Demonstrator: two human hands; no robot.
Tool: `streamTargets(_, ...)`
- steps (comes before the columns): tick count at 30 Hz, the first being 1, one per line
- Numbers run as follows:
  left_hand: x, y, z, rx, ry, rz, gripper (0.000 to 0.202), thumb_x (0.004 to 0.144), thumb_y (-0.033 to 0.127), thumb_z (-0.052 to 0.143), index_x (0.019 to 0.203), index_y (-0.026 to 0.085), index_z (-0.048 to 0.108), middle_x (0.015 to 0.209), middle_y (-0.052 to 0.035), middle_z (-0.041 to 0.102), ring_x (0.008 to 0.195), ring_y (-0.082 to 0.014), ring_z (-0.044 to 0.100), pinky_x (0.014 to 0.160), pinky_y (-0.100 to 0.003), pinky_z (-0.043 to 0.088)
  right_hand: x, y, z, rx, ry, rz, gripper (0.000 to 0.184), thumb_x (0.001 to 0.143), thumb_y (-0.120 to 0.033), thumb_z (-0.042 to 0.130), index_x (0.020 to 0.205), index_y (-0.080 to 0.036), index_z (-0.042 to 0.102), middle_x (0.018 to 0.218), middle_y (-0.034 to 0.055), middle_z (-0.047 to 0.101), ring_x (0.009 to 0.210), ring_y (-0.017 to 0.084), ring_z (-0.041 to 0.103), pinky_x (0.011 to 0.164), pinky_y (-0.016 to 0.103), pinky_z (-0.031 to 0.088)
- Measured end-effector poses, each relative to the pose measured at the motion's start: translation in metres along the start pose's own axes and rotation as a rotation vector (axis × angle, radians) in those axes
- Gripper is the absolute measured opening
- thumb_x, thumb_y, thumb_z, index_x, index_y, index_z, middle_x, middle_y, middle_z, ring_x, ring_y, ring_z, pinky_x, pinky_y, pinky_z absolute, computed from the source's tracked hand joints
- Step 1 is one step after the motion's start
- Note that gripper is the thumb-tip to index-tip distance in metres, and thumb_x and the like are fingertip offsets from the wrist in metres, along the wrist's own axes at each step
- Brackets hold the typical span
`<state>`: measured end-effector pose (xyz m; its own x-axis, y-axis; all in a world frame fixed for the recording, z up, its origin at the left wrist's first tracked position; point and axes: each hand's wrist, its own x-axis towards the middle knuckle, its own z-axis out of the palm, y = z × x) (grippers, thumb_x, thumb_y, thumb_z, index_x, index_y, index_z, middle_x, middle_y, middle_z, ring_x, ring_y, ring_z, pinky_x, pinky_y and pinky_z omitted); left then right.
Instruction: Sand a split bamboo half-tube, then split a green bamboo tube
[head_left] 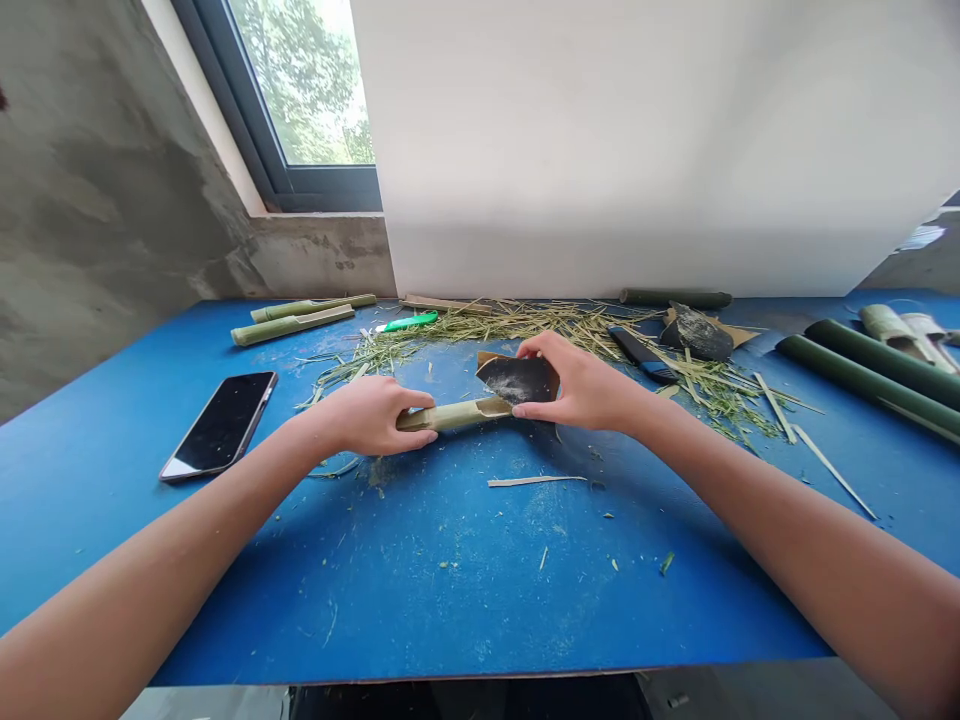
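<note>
The left hand is closed around one end of a bamboo piece lying near the middle of the blue table. The right hand pinches a dark sheet of sandpaper against its other end. A phone lies toward the left edge, bamboo shavings along the back edge.

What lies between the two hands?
In the head view, a short bamboo piece bridges them: left hand grips one end, right hand holds a dark abrasive sheet on the other.
</note>
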<state>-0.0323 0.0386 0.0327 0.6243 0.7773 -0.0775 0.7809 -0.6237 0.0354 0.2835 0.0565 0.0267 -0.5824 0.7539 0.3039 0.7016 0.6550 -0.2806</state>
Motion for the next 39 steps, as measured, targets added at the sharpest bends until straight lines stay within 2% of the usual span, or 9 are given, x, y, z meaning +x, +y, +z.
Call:
streamTargets(7, -0.001, -0.003, -0.004, -0.039, -0.009, 0.004, 0.042, 0.088, 0.060, 0.050, 0.104, 0.029, 0.074, 0.066, -0.0017, 0.068, 0.057, -0.0174, 0.056, 0.056, -0.029, 0.032, -0.001, -0.009, -0.012, -0.031, -0.071, -0.209, 0.022, 0.095, -0.032, 0.060, 0.113, -0.024, 0.070, 0.117, 0.0082, 0.066, 0.101, 0.023, 0.065, 0.086, 0.034, 0.049)
streamTargets(9, -0.001, -0.003, -0.003, -0.041, -0.007, 0.002, 0.042, 0.087, 0.060, 0.051, 0.102, 0.029, 0.074, 0.066, -0.0017, 0.068, 0.058, -0.0174, 0.057, 0.056, -0.029, 0.032, -0.001, -0.011, -0.012, -0.006, -0.102, -0.209, 0.024, 0.093, -0.035, 0.063, 0.113, -0.024, 0.069, 0.120, 0.0079, 0.067, 0.105, 0.024, 0.065, 0.088, 0.034, 0.049)
streamTargets(14, 0.000, -0.006, -0.001, -0.054, -0.008, -0.012, 0.045, 0.086, 0.062, 0.051, 0.107, 0.030, 0.074, 0.072, -0.0019, 0.071, 0.063, -0.0182, 0.059, 0.059, -0.028, 0.035, -0.006, -0.015, -0.019, -0.192, -0.188, -0.196, 0.064, 0.078, -0.041, 0.080, 0.137, -0.029, 0.059, 0.128, 0.0078, 0.069, 0.118, 0.032, 0.060, 0.100, 0.045, 0.043)
streamTargets(20, 0.000, -0.008, -0.001, -0.064, 0.000, -0.023, 0.050, 0.087, 0.064, 0.050, 0.113, 0.029, 0.074, 0.076, -0.0028, 0.072, 0.068, -0.0194, 0.060, 0.063, -0.029, 0.037, -0.004, -0.015, -0.018, -0.359, -0.111, -0.330, 0.043, 0.093, -0.024, 0.061, 0.137, -0.024, 0.059, 0.126, 0.0107, 0.070, 0.117, 0.031, 0.061, 0.103, 0.045, 0.040)
streamTargets(26, 0.000, -0.007, -0.001, -0.085, -0.010, -0.032, 0.051, 0.087, 0.065, 0.051, 0.115, 0.029, 0.074, 0.076, -0.0019, 0.071, 0.068, -0.0193, 0.059, 0.062, -0.028, 0.036, -0.001, -0.010, -0.015, -0.259, -0.041, -0.295, 0.022, 0.096, -0.033, 0.060, 0.114, -0.022, 0.066, 0.115, 0.0100, 0.072, 0.107, 0.027, 0.064, 0.094, 0.041, 0.046)
streamTargets(29, 0.000, -0.007, -0.002, -0.117, -0.027, -0.038, 0.050, 0.087, 0.063, 0.052, 0.114, 0.028, 0.074, 0.075, -0.0015, 0.071, 0.065, -0.0176, 0.058, 0.060, -0.027, 0.035, -0.003, -0.011, -0.016, -0.280, -0.081, -0.334, 0.026, 0.085, -0.040, 0.073, 0.105, -0.024, 0.070, 0.138, 0.0107, 0.063, 0.125, 0.031, 0.057, 0.106, 0.047, 0.041)
streamTargets(33, 0.001, -0.012, -0.001, -0.201, -0.035, -0.050, 0.052, 0.086, 0.064, 0.053, 0.116, 0.026, 0.074, 0.078, -0.0019, 0.070, 0.066, -0.0169, 0.058, 0.060, -0.027, 0.035, -0.008, -0.014, -0.018, -0.404, -0.161, -0.364, 0.043, 0.072, -0.035, 0.080, 0.113, -0.023, 0.073, 0.158, 0.0121, 0.044, 0.143, 0.038, 0.040, 0.118, 0.058, 0.025)
streamTargets(35, 0.002, -0.016, 0.002, -0.269, -0.056, -0.064, 0.056, 0.085, 0.067, 0.054, 0.117, 0.025, 0.073, 0.081, -0.0020, 0.070, 0.068, -0.0169, 0.058, 0.061, -0.026, 0.035, -0.008, -0.015, -0.019, -0.440, -0.166, -0.361, 0.037, 0.074, -0.027, 0.077, 0.111, -0.022, 0.075, 0.153, 0.0120, 0.051, 0.138, 0.037, 0.046, 0.118, 0.059, 0.025)
streamTargets(39, 0.004, -0.024, 0.007, -0.395, -0.102, -0.099, 0.062, 0.082, 0.073, 0.056, 0.116, 0.025, 0.073, 0.086, -0.0015, 0.070, 0.072, -0.0176, 0.058, 0.060, -0.026, 0.035, -0.005, -0.011, -0.020, -0.450, -0.136, -0.401, 0.017, 0.088, -0.022, 0.064, 0.099, -0.021, 0.076, 0.131, 0.0081, 0.069, 0.112, 0.028, 0.064, 0.102, 0.046, 0.042)
